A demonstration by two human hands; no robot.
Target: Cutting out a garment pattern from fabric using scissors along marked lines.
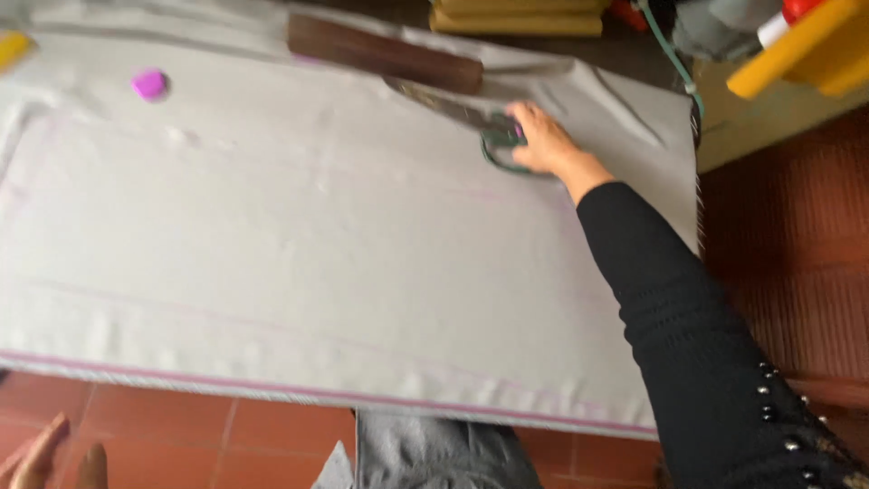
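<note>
The right hand [543,138] reaches out across the far side of the desk, its fingers curled through and closed around the green handles of a pair of scissors [471,122]. The scissors lie flat on a wide sheet of pale grey cloth [317,244], with their dark blades pointing away to the left, towards a long brown wooden bar [385,52] that rests on the cloth just beyond the blade tips. The arm wears a black sleeve [688,326] with small shiny studs near the elbow.

The left hand [41,457] shows only at the bottom left corner, low over the floor; a few fingers are in view, loosely spread and holding nothing, well apart from the other hand.

The cloth covers nearly the whole desk. It has a pink stripe along its near edge and faint pink lines drawn across it. A small purple piece of chalk [149,84] sits on the cloth near the far left, well apart from the scissors. A yellow object pokes in at the far left corner, too cut off to tell what it is.

Beyond the desk lies a stack of yellowish flat things [516,18], and a yellow box [806,50] sits at the top right. The floor [787,235] is red-brown tile. Grey fabric [434,448] shows below the near edge.
</note>
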